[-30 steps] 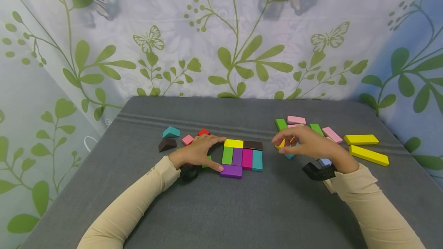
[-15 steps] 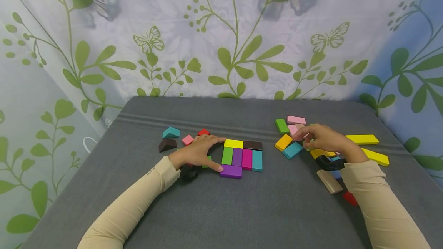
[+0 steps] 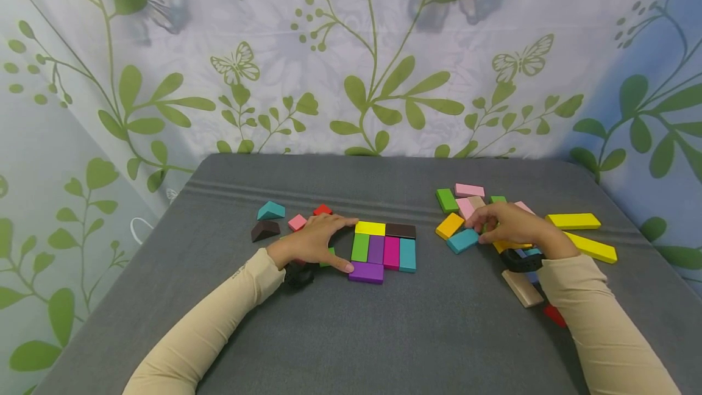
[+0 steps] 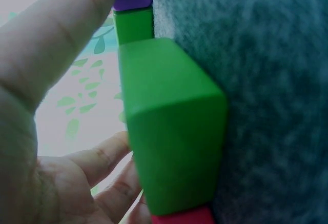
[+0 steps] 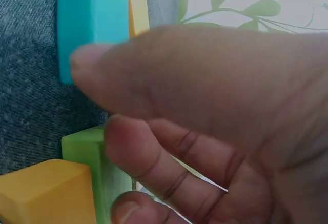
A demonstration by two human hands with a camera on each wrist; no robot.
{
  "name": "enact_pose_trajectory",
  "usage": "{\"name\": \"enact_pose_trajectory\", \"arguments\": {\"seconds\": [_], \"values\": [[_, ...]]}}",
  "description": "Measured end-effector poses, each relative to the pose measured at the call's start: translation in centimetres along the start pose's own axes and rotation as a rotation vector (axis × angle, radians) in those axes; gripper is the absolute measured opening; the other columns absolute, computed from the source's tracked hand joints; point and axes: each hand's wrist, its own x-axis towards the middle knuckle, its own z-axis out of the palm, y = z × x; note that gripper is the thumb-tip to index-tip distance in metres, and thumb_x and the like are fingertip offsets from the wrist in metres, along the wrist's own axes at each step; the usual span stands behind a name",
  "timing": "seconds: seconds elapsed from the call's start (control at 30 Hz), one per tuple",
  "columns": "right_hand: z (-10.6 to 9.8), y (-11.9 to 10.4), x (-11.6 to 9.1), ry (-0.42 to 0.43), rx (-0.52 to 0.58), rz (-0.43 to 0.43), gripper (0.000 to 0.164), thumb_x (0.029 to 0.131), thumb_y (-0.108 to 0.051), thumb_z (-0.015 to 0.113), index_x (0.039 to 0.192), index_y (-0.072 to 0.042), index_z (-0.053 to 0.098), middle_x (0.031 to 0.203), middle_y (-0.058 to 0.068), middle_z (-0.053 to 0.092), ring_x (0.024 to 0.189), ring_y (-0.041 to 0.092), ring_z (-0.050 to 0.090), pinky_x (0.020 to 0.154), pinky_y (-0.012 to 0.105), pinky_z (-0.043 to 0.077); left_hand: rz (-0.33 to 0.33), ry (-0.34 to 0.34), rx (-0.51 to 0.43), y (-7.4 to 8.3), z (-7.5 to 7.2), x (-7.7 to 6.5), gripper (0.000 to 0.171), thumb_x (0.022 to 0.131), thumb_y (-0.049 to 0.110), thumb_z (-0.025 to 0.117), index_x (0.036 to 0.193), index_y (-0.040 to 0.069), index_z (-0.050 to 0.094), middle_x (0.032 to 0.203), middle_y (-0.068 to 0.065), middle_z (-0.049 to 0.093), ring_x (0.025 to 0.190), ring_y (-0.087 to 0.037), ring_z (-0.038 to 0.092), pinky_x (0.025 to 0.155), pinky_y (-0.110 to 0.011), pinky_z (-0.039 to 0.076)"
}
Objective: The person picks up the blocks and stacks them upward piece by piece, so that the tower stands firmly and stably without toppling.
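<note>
In the head view my left hand (image 3: 315, 239) lies spread beside a flat arrangement of blocks, its thumb at the purple block (image 3: 366, 272) along the near side. A yellow block (image 3: 370, 228) and a dark brown block (image 3: 400, 230) form the far row; green, purple, magenta and teal blocks stand between. In the left wrist view a green block (image 4: 171, 121) sits below the palm. My right hand (image 3: 510, 224) hovers over the right-hand pile with loosely bent fingers; its thumb tip overlaps the end of a teal block (image 5: 92, 24). A green block (image 5: 84, 147) shows under its fingertips.
Around the right hand lie an orange block (image 3: 450, 225), pink blocks (image 3: 469, 190), long yellow blocks (image 3: 573, 221), a beige block (image 3: 522, 288) and a red one (image 3: 555, 315). At left are teal (image 3: 271, 209) and brown (image 3: 265, 230) wedge-like pieces. A patterned curtain (image 3: 351, 78) hangs behind the table.
My right hand has moved right and down from above the orange and teal blocks into the pile, then slightly back left to the teal block. The left hand stays put.
</note>
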Motion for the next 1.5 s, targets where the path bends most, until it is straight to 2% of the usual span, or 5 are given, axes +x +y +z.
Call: {"name": "enact_pose_trajectory", "arguments": {"seconds": [0.5, 0.83, 1.03, 1.27, 1.5], "values": [[1.9, -1.3, -1.0, -0.082, 0.074, -0.079, 0.02, 0.092, -0.001, 0.082, 0.109, -0.004, 0.072, 0.092, -0.001, 0.062, 0.077, 0.011, 0.056, 0.067, 0.025, 0.05, -0.007, -0.015, -0.005, -0.2, 0.2, 0.1, 0.101, 0.089, 0.041, 0.089, 0.168, 0.006, 0.036, 0.169, -0.018, 0.039, 0.157, -0.044, 0.029, 0.125, -0.069, 0.015], [3.8, -3.0, -1.2, -0.104, 0.069, -0.128, 0.021, 0.092, -0.005, 0.085, 0.107, -0.005, 0.072, 0.092, -0.006, 0.063, 0.076, 0.008, 0.057, 0.067, 0.026, 0.052, -0.014, -0.02, -0.009, -0.2, 0.1, 0.2, 0.102, 0.089, 0.041, 0.089, 0.169, 0.008, 0.036, 0.17, -0.017, 0.039, 0.158, -0.042, 0.028, 0.126, -0.068, 0.014], [4.8, -3.6, -1.2, -0.12, 0.138, -0.177, 0.021, 0.091, -0.007, 0.086, 0.107, -0.005, 0.073, 0.09, -0.007, 0.065, 0.077, 0.009, 0.06, 0.069, 0.025, 0.054, -0.015, -0.016, -0.008, 0.0, 0.0, 0.0, 0.101, 0.089, 0.041, 0.089, 0.168, 0.007, 0.036, 0.169, -0.019, 0.039, 0.158, -0.044, 0.028, 0.125, -0.069, 0.014], [6.1, -4.3, -1.1, -0.159, 0.229, -0.164, 0.021, 0.094, -0.007, 0.083, 0.11, 0.0, 0.072, 0.09, -0.004, 0.067, 0.078, 0.011, 0.062, 0.073, 0.025, 0.056, -0.012, -0.013, -0.004, 0.1, -0.2, 0.0, 0.101, 0.089, 0.041, 0.089, 0.168, 0.006, 0.037, 0.168, -0.019, 0.04, 0.156, -0.044, 0.03, 0.125, -0.068, 0.015], [7.4, -5.4, -0.9, -0.103, 0.269, -0.108, 0.021, 0.094, -0.005, 0.082, 0.109, 0.004, 0.071, 0.089, -0.003, 0.069, 0.076, 0.012, 0.063, 0.071, 0.025, 0.057, -0.006, -0.012, -0.005, 0.1, -0.2, 0.0, 0.101, 0.089, 0.041, 0.089, 0.168, 0.006, 0.037, 0.168, -0.019, 0.041, 0.156, -0.044, 0.03, 0.125, -0.069, 0.015]]}}
